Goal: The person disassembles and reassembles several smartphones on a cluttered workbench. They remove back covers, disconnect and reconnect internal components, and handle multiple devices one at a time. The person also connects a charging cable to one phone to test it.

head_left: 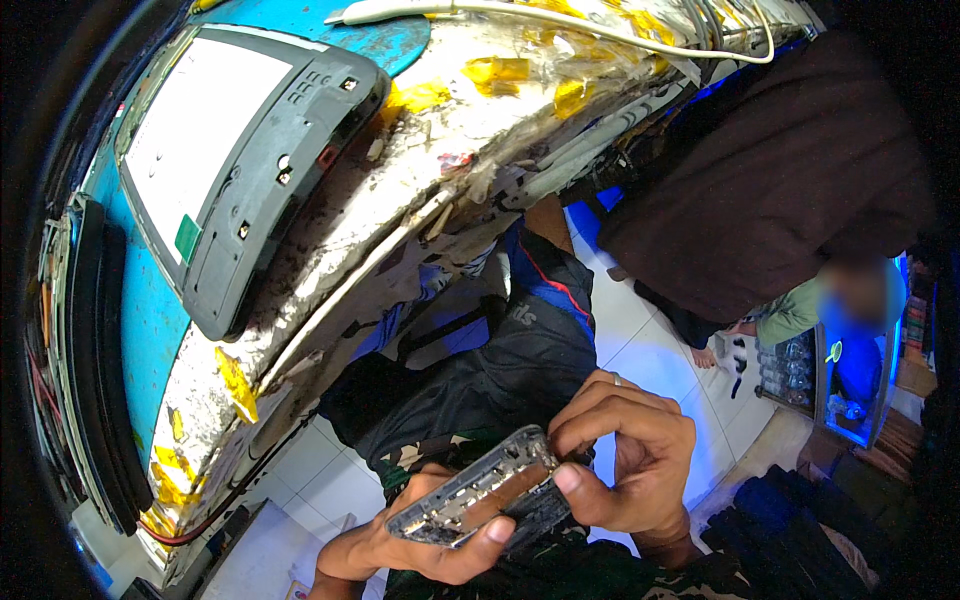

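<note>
My left hand (420, 540) holds a dismantled phone frame (478, 490), grey metal with its inner parts showing, low in the middle of the view over my lap. My right hand (625, 455) has a ring on one finger and grips the frame's right end, thumb pressed on its near edge and fingers curled over the top. Both hands are closed on it.
A worn workbench (340, 240) with yellow tape scraps runs across the upper left. On it lies a grey device with a white screen (215, 150) on a blue mat (140, 320). A white cable (560, 20) crosses the top. Another person (780, 170) in dark clothing stands at right on white floor tiles.
</note>
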`<state>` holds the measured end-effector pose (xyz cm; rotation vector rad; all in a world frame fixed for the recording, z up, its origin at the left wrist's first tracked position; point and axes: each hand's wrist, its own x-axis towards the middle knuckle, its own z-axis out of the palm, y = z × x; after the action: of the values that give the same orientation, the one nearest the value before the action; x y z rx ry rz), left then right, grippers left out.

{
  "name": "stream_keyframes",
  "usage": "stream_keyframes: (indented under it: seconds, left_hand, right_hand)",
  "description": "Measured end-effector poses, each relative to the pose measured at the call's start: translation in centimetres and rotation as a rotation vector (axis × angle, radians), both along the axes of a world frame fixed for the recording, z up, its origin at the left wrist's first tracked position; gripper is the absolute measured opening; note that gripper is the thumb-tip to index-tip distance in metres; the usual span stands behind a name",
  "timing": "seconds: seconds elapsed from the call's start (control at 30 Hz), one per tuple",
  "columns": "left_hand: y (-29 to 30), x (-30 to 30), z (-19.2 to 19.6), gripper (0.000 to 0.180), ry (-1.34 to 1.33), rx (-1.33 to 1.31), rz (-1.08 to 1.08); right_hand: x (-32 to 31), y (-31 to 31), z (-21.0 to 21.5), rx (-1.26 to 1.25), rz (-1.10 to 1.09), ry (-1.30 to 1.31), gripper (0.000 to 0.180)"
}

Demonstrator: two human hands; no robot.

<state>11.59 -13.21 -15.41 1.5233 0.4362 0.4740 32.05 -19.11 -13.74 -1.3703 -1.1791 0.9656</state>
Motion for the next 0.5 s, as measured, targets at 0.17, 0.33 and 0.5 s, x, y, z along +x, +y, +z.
stream_keyframes:
  seconds: [0.17,0.33,0.5]
  left_hand:
    - [0.4,0.0,0.9,0.038,0.049,-0.134,-0.042]
    - [0.3,0.3,0.9,0.039,-0.004,-0.127,0.001]
    - [0.0,-0.8,0.5,0.034,0.025,-0.106,-0.027]
  right_hand:
    - [-0.2,-0.1,0.1,0.008,0.009,-0.003,0.018]
    - [-0.5,-0.2,-0.1,0.029,-0.001,0.029,0.019]
    - [-0.5,-0.3,0.2,0.009,0.014,0.039,0.019]
